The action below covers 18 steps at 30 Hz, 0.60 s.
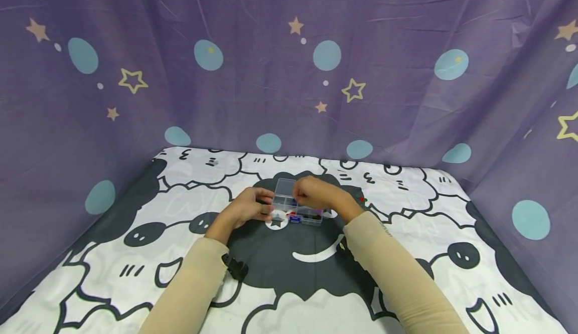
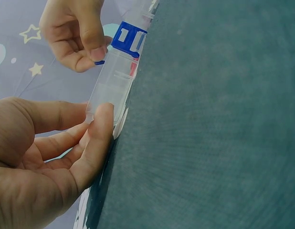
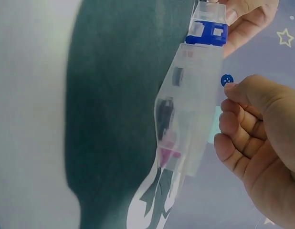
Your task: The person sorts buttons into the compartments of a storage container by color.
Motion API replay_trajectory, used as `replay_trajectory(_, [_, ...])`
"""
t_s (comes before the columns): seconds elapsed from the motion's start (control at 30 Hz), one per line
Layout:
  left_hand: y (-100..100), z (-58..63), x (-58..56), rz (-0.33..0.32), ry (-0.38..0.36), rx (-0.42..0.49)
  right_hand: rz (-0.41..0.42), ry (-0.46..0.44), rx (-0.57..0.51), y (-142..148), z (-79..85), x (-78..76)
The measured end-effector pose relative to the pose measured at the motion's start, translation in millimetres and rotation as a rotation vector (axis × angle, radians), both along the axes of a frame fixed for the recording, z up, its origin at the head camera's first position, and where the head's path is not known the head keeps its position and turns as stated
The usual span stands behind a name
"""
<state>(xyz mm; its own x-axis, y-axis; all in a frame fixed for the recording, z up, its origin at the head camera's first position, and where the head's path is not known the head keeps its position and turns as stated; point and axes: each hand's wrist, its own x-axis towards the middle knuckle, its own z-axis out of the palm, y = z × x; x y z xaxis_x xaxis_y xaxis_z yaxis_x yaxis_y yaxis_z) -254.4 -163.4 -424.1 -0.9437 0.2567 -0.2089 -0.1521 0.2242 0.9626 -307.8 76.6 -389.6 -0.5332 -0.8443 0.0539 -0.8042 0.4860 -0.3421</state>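
A clear plastic compartment box point(image 1: 311, 221) with a blue latch point(image 1: 295, 219) lies on the dark part of the cloth, its see-through lid point(image 1: 285, 186) raised at the back. At its left end, my left hand point(image 1: 247, 206) grips the box between thumb and fingers, as the left wrist view also shows on the clear wall point(image 2: 105, 88). Over the box, my right hand point(image 1: 318, 192) pinches a small blue button point(image 3: 227, 79) between thumb and forefinger. Red, dark and pink pieces point(image 3: 166, 155) show through the wall in the right wrist view.
A small red and green piece point(image 1: 362, 199) lies on the cloth to the right of the box. The tablecloth point(image 1: 271, 259) has a cartoon sheep print. Behind and at both sides hangs a purple curtain point(image 1: 262, 108) with stars and blue spots.
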Motion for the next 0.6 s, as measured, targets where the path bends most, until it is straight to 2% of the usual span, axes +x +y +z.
replay_trajectory(0.27, [-0.3,1.5,1.7,-0.008,0.004,0.002,-0.004,0.011,-0.006,-0.8,-1.0,-0.3])
replay_trajectory(0.5, [-0.6,2.3,2.0,-0.013,0.003,0.007,-0.038,-0.015,-0.007,8.0,2.0,-0.5])
replay_trajectory(0.6, [-1.3,2.1,1.5,-0.018,0.001,0.011,-0.043,0.004,-0.008,13.3,2.5,-1.3])
